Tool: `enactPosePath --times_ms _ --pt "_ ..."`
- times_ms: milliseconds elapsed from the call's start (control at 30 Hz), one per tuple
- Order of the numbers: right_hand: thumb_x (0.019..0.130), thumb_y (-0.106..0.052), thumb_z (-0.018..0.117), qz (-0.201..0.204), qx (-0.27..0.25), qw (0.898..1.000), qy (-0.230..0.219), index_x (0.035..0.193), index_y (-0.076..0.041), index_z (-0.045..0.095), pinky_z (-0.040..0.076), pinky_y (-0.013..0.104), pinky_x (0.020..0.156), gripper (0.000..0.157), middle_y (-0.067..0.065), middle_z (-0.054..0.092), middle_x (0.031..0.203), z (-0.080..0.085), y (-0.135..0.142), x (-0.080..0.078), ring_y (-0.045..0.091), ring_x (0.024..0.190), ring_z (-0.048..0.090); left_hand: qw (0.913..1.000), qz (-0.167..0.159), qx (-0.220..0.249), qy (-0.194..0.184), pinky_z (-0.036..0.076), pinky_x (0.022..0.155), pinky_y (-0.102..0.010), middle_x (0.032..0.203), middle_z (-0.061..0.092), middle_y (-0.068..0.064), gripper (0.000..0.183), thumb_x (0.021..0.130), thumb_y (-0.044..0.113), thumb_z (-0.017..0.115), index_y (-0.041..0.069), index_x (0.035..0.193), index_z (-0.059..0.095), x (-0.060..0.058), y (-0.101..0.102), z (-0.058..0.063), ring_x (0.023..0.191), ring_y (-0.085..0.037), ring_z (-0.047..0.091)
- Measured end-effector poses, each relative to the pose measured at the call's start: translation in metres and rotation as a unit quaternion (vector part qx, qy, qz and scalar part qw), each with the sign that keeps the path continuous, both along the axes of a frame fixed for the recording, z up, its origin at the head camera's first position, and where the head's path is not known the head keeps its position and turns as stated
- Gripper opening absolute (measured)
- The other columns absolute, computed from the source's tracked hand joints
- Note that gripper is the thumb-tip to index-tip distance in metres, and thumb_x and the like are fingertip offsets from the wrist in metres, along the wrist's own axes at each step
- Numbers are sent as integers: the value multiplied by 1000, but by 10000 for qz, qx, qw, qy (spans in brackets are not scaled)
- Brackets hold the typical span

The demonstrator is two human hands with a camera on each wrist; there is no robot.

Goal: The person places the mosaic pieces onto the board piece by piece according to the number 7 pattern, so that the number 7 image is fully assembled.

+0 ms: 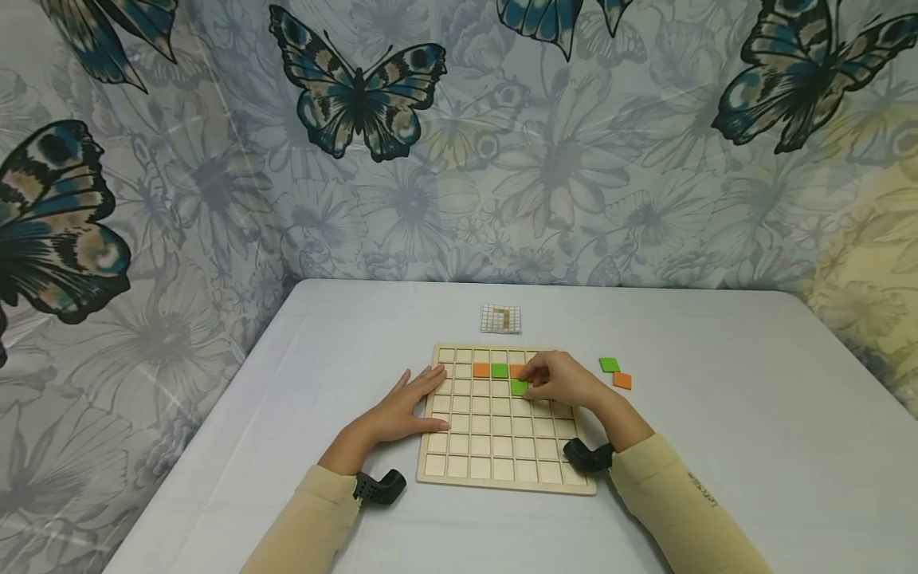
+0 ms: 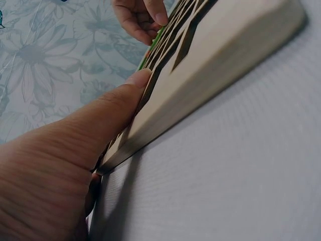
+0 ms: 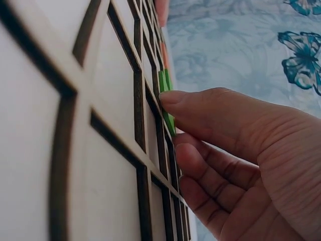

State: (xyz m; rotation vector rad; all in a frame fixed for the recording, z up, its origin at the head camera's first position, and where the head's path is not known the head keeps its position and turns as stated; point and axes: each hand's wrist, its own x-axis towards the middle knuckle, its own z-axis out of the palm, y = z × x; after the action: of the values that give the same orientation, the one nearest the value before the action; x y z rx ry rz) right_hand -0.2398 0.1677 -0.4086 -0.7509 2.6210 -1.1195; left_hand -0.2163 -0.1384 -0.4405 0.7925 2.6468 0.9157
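A wooden grid board (image 1: 479, 446) lies flat on the white table. My left hand (image 1: 402, 412) rests on its left edge with straight, spread fingers; in the left wrist view the thumb (image 2: 118, 103) lies over the rim. My right hand (image 1: 566, 379) pinches a green square tile (image 1: 519, 388) at a cell in the second row, right of the middle. In the right wrist view the thumb sits on this green tile (image 3: 167, 108). One row above lie an orange tile (image 1: 481, 370), another green tile (image 1: 499, 371) and a second orange tile (image 1: 515, 371), partly hidden by my fingers.
To the right of the board, a loose green tile (image 1: 609, 364) and a loose orange tile (image 1: 622, 381) lie touching on the table. A small card with a coloured grid pattern (image 1: 501, 319) lies behind the board. A butterfly-print backdrop (image 1: 459, 199) rises beyond the table.
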Motion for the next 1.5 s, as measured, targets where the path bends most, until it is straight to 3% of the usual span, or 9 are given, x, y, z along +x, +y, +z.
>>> enactPosePath --times_ms 200,500,800,1167,1367,1500 --pt "77 -8 75 -72 63 10000 8 97 1 68 52 22 65 22 13 65 95 0 2 -1 11 76 58 10000 29 11 -24 -6 120 -44 157 17 -1 89 79 44 70 11 148 24 1 1 1 146 -20 11" --pt "79 -15 75 -624 -41 9979 -148 102 0 68 52 27 70 28 12 66 96 4 24 -5 14 81 59 10000 54 -13 -54 -7 120 -42 157 15 1 89 80 45 70 13 149 23 1 2 0 146 -17 9" --pt "79 -19 75 -1145 -95 9925 -427 107 0 67 46 23 54 35 8 63 87 6 48 -5 14 75 54 9999 123 -58 -56 -7 120 -42 157 16 2 90 79 46 70 14 149 24 1 0 -1 146 -16 10" --pt "84 -21 70 -1549 -248 9859 -581 115 3 62 48 24 54 40 9 62 93 14 90 6 8 75 54 9999 99 -15 -44 -7 120 -42 157 16 1 89 79 45 70 13 149 24 1 1 1 146 -17 10" --pt "83 -25 71 -1777 -228 9824 -526 117 4 61 51 22 62 46 8 64 95 9 109 8 4 76 56 9999 129 -35 -56 -7 120 -42 156 17 1 89 79 44 71 12 148 25 2 1 1 146 -17 10" --pt "84 -26 69 -1985 -91 9787 -512 119 3 60 50 22 65 46 14 64 104 5 121 9 2 78 55 9999 119 -61 -34 -6 121 -42 156 17 1 89 79 45 70 12 148 25 1 2 0 146 -18 10"
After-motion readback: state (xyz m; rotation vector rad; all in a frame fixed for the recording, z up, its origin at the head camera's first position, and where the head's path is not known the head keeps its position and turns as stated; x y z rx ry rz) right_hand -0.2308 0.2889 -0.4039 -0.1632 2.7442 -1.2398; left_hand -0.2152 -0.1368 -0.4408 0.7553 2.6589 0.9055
